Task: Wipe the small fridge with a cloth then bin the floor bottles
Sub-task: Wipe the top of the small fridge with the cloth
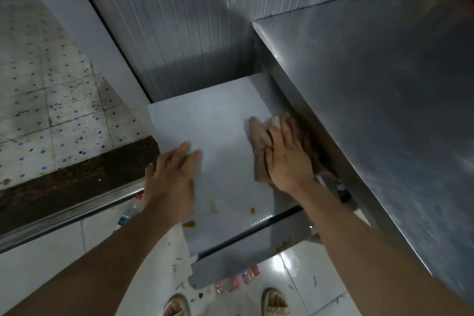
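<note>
The small fridge (223, 120) is a low grey box seen from above, set against a steel counter. My right hand (287, 159) presses a tan cloth (259, 141) flat onto the right side of the fridge top. My left hand (171, 177) rests open on the top's left edge, fingers straight. Orange-brown stains (189, 224) mark the near part of the top. One clear plastic bottle with a red cap (132, 209) lies on the floor left of the fridge. A second bottle with a red label (238, 279) lies on the floor in front of it.
A steel counter (384, 100) overhangs the fridge on the right. A ribbed metal wall (195, 20) stands behind it. A metal door sill (64, 215) crosses the floor at left, with speckled tiles beyond. My sandalled feet (274, 301) stand on white floor tiles by the bottle.
</note>
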The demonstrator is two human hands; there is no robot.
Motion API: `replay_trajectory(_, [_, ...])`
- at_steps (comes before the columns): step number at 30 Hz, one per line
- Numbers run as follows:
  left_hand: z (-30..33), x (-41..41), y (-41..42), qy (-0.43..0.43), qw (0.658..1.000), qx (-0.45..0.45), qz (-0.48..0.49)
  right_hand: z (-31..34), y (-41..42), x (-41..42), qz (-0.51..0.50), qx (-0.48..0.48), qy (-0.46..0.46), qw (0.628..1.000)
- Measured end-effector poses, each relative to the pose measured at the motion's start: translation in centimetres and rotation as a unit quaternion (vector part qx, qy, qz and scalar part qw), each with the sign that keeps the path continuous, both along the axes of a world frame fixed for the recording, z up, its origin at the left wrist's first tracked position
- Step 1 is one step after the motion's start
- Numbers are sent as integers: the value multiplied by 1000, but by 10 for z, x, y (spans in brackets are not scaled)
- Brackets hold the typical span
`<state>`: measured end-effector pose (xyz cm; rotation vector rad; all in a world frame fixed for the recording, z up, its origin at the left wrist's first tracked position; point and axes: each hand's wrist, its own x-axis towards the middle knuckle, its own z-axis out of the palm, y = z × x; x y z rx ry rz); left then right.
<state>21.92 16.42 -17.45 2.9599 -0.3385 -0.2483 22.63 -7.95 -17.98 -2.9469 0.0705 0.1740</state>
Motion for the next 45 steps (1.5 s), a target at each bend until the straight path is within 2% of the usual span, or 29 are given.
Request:
replay_trajectory(3, [-2, 1, 0, 13, 1000, -3, 8, 2, -4, -12, 30, 17, -19, 999])
replay_trajectory(6, [-2, 1, 0, 27, 999, -31, 18, 3, -4, -77, -14, 38, -90, 995])
replay_trajectory(9, [-2, 2, 5, 34, 998, -55, 15, -1, -7, -120, -31, 18, -70, 997])
replay_trajectory(13, [-4, 2, 9, 46, 996, -71, 16, -4, 1, -81, -16, 12, -80, 997])
replay_trajectory(17, [-2, 8, 16, 65, 994, -88, -13, -4, 25, -42, -63, -27, -23, 997])
replay_trajectory(21, [2, -4, 34, 45, 984, -169, -35, -8, 73, -98, 14, 20, -66, 998])
replay_trajectory(24, [1, -15, 48, 25, 983, -166, -81, -10, 97, -128, 53, 43, -55, 996])
replay_trajectory(27, [2, -12, 53, 26, 979, -180, -87, -7, 85, -91, 106, 0, -31, 994])
replay_trajectory(31, [4, -11, 57, 24, 977, -207, -44, -8, 100, -12, 28, -40, 25, 999])
replay_trajectory(33, [6, -12, 63, 34, 976, -216, -12, -7, 119, -18, 41, -20, 15, 999])
replay_trajectory(36, [9, -13, 73, 44, 973, -224, 17, -2, 143, -76, 90, 15, -37, 995])
replay_trajectory(39, [9, -13, 81, 63, 971, -228, 40, -6, 155, -104, 87, 26, -22, 996])
replay_trajectory(42, [9, -10, 88, 84, 969, -228, 43, -9, 165, -62, 112, -11, -13, 994])
replay_trajectory(45, [11, -8, 93, 67, 971, -226, 35, -10, 184, 4, 101, -38, -5, 994])
